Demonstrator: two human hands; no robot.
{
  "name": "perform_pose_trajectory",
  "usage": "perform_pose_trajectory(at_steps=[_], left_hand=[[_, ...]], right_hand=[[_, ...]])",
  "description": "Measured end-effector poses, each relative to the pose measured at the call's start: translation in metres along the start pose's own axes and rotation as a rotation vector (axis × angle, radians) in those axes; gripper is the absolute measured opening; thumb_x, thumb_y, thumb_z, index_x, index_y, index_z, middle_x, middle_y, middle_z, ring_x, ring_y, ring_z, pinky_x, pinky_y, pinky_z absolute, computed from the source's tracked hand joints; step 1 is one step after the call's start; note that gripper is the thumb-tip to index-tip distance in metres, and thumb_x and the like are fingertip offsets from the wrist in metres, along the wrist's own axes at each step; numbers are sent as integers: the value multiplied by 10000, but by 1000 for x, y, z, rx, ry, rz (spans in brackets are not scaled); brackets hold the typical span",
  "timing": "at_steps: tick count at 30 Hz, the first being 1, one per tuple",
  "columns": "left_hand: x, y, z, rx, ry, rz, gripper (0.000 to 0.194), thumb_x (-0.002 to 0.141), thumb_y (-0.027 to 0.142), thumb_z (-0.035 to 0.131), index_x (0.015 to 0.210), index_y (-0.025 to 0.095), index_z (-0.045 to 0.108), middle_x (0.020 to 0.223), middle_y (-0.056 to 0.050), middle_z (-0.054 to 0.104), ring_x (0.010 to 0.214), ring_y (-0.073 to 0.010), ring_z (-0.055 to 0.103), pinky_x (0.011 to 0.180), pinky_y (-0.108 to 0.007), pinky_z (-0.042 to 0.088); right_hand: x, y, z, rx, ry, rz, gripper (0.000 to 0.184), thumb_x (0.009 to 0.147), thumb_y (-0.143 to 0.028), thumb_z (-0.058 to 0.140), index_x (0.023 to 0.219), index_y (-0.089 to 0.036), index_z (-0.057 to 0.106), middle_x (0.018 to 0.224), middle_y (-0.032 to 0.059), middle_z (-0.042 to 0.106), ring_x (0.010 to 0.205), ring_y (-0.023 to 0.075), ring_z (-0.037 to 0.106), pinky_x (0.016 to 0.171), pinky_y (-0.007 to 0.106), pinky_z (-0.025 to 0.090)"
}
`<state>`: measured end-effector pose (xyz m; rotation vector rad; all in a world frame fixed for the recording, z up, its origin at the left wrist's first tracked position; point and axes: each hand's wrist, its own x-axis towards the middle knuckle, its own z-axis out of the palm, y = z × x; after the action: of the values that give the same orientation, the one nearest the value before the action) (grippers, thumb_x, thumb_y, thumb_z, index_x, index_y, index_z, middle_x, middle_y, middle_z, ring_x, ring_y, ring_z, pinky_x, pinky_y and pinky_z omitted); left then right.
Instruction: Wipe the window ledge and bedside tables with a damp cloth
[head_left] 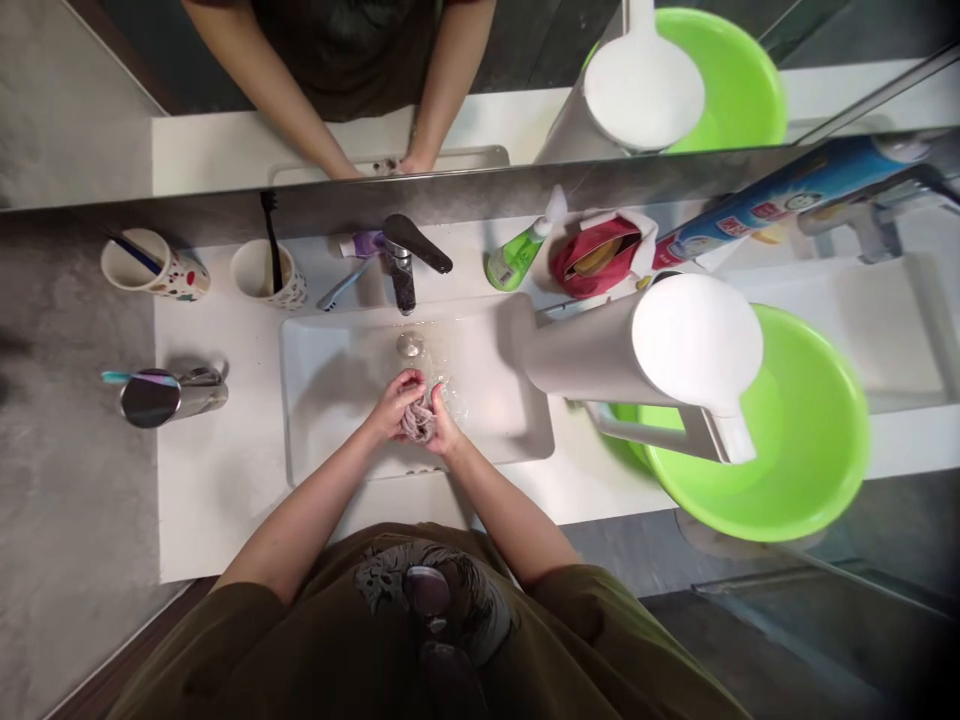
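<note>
Cloth (418,422) looks greyish-pink, crumpled and creased between both hands (390,410)

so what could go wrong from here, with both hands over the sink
The crumpled pinkish-grey cloth between the bare left hand and bare right hand could slip into the white rectangular sink. The tall white pitcher stands close to the sink's right edge, so a sideways swing of the right hand might knock it. The round lime-green basin seems to overhang the white counter, so a bump could tip it.
</note>
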<state>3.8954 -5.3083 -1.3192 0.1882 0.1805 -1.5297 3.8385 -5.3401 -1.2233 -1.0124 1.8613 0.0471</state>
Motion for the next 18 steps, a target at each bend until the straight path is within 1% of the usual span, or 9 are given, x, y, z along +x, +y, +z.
perform_pose_trajectory(at_steps=[2, 4, 5, 7, 9, 10, 13, 16, 18], left_hand=[[4, 10, -10, 117, -121, 108, 340, 639, 349, 795, 901, 185, 653, 940, -19, 650, 832, -127, 611, 774, -238, 467], [9, 18, -21, 229, -274, 135, 303, 658, 319, 788, 909, 170, 706, 1097, -78, 671, 1020, -178, 618, 899, -269, 459], [12, 20, -26, 250, -331, 102, 307, 670, 330, 784, 920, 165, 717, 1110, -94, 680, 1033, -190, 626, 910, -285, 465], [17, 22, -32, 236, -359, 2, 372, 694, 390, 772, 980, 161, 712, 984, -87, 714, 869, -167, 662, 818, -287, 502], [20, 20, -31, 212, -284, -61, 431, 694, 472, 765, 968, 145, 703, 743, -35, 690, 626, -117, 615, 658, -247, 496], [22, 19, -28, 203, -211, -82, 434, 696, 508, 755, 915, 137, 699, 631, -5, 643, 537, -96, 565, 586, -225, 468], [26, 13, -15, 182, 29, -153, 434, 755, 565, 686, 681, 145, 607, 414, 61, 439, 384, -61, 408, 456, -192, 365], [30, 8, -4, 170, 167, -198, 482, 826, 580, 597, 588, 186, 456, 366, 94, 299, 331, -47, 283, 416, -190, 320], [34, 5, -1, 178, 229, -204, 497, 854, 596, 542, 585, 204, 396, 371, 99, 267, 326, -50, 260, 408, -193, 313]], right_hand=[[3, 0, 7, 20, -230, 120, 782, 729, -899, 346, 953, -198, 610, 980, 102, 711, 998, 245, 668, 781, 413, 572], [4, -5, 11, -68, -347, 151, 670, 730, -819, 523, 970, -198, 589, 946, 79, 704, 934, 214, 686, 720, 337, 576], [4, -8, 12, -146, -372, 153, 595, 719, -737, 640, 952, -192, 582, 898, 60, 698, 862, 181, 690, 650, 261, 557], [5, -15, 14, -344, -369, 150, 470, 686, -544, 792, 875, -176, 569, 777, 19, 666, 679, 105, 647, 481, 134, 429], [7, -20, 17, -539, -315, 140, 359, 701, -402, 803, 778, -169, 541, 644, -26, 597, 517, 51, 532, 386, 106, 286], [8, -21, 19, -642, -277, 129, 307, 728, -352, 772, 742, -171, 525, 587, -48, 552, 463, 37, 468, 369, 112, 250], [13, -19, 26, -882, -123, 71, 161, 777, -203, 645, 698, -179, 507, 484, -90, 434, 391, 39, 358, 365, 146, 260], [20, -15, 31, -1125, 42, -14, 69, 742, -123, 610, 731, -171, 563, 528, -54, 517, 451, 76, 468, 438, 183, 359], [25, -12, 34, -1295, 126, -72, 83, 734, -128, 642, 806, -163, 621, 700, 15, 655, 638, 138, 616, 560, 210, 442]])
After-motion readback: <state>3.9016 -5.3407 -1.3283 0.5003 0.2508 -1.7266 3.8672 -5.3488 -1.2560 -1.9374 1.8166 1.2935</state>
